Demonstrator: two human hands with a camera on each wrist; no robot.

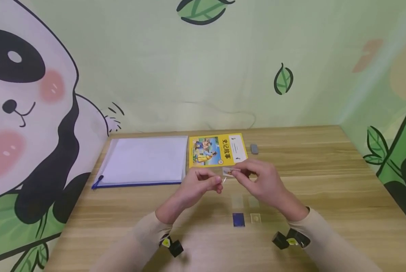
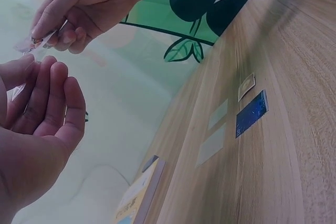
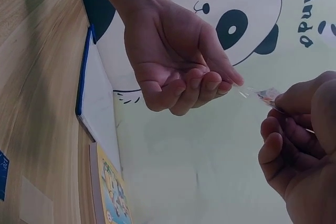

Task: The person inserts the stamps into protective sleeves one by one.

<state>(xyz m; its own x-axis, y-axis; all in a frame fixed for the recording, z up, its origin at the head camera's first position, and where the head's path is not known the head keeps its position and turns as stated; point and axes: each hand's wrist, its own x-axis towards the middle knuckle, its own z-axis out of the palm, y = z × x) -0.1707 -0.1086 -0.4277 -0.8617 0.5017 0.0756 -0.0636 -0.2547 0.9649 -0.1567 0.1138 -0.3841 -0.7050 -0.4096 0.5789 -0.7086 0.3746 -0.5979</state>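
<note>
My right hand (image 1: pixel 237 173) pinches a small picture card (image 1: pixel 228 171) above the wooden table (image 1: pixel 325 181). My left hand (image 1: pixel 218 184), fingers curled, pinches the edge of a thin clear sleeve (image 3: pixel 245 94) that runs from the card (image 3: pixel 269 96). In the left wrist view the right hand (image 2: pixel 50 38) holds the card (image 2: pixel 26 45) just above the left hand (image 2: pixel 42 108). Below the hands lie a blue card (image 1: pixel 238 219), a pale yellow card (image 1: pixel 255 218) and two translucent cards (image 1: pixel 237 202).
A yellow picture book (image 1: pixel 217 150) lies at the back middle, with a white zip folder (image 1: pixel 145 160) to its left and a small grey block (image 1: pixel 254 149) to its right. Painted walls close the table at the back and right.
</note>
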